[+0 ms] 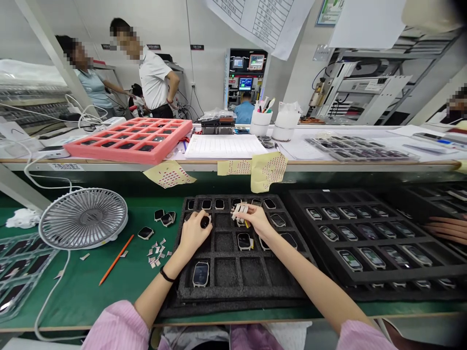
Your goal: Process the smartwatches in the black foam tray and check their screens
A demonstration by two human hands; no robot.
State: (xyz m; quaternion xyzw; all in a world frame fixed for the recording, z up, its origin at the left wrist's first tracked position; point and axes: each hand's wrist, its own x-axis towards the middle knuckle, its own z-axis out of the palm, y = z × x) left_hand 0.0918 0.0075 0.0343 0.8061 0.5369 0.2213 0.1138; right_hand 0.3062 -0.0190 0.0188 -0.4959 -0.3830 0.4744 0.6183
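Observation:
A black foam tray (pixel 233 289) with square pockets lies in front of me, several watch bodies in its pockets. Over its left part, my left hand (pixel 197 231) has its fingers closed round a small dark-faced watch (pixel 205 222). My right hand (pixel 255 219) pinches several small whitish pieces (pixel 241 211) above the tray's back middle pockets. A watch with a yellow tab (pixel 244 241) sits in a pocket below that hand. Another watch (pixel 200 274) rests in the front left pocket.
Left on the green mat are a round fan (pixel 87 218), an orange stick (pixel 116 260), small tags (pixel 156 253) and loose watches (pixel 146 233). A second foam tray (pixel 350 199) holds watches at right, near another person's hand (pixel 448 228). A pink tray (pixel 160 154) is on the shelf.

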